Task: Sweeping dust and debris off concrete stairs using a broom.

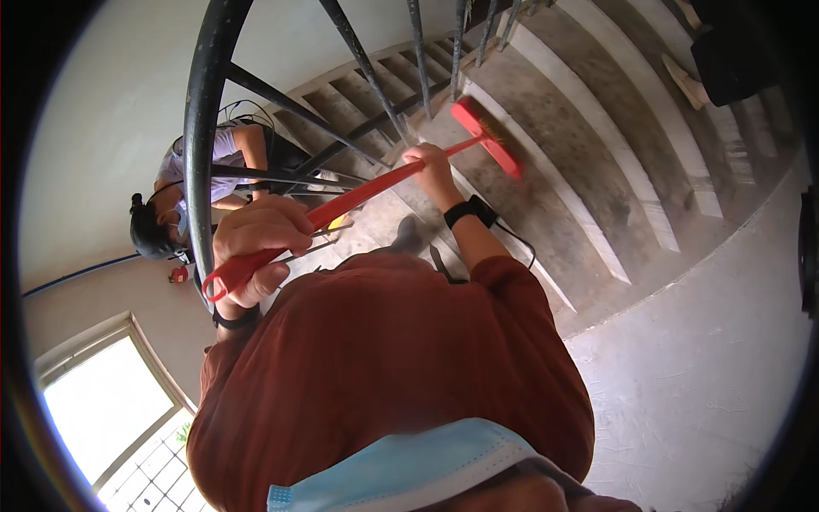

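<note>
A red broom slants across the view, its handle (368, 191) running from lower left to upper right. My left hand (259, 240) is wrapped around the top end of the handle, just above a hanging loop. Farther down the handle, near the head, my right hand (432, 174) grips it. The broom head (487, 137), red with short bristles, rests on or just over a concrete stair tread (531, 150). Whether its bristles touch the step cannot be told. Both wrists wear black bands.
A black metal handrail (199, 121) with bars rises close to my left hand. Beyond it, another person (221, 150) in a light shirt and face mask bends over. Concrete steps (576, 83) curve up at the right beside a pale wall (691, 371). Part of someone's leg and shoe shows top right.
</note>
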The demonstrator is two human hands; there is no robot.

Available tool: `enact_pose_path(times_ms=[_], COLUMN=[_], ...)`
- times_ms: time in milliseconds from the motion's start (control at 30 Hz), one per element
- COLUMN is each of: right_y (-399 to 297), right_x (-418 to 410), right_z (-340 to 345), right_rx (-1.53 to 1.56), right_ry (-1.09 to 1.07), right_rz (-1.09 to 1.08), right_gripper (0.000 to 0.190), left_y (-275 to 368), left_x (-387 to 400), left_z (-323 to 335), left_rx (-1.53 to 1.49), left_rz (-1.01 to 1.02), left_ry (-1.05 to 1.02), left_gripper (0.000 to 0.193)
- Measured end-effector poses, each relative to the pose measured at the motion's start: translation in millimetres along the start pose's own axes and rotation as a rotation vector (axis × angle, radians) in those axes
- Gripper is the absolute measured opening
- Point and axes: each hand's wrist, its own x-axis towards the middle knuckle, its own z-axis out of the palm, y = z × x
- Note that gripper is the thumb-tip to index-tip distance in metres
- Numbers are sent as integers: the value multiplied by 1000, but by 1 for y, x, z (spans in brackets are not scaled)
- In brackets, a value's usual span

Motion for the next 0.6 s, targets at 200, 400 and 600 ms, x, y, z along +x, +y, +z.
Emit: enact_pose_path(times_ms=[200,400,600], right_y=[-23,-45,-67], right_x=[-4,-70,-171], right_z=[12,-42,-106], right_rx=[65,82,-66], right_ry=[-312,-343,-341], right_rz=[42,162,379], right_gripper=[4,6,9], left_y=[7,4,-3], left_x=[-2,16,28], left_z=[-11,10,57], left_rx=[12,-228,-448], left_rz=[113,284,119], left_ry=[160,132,104], left_gripper=[33,32,28])
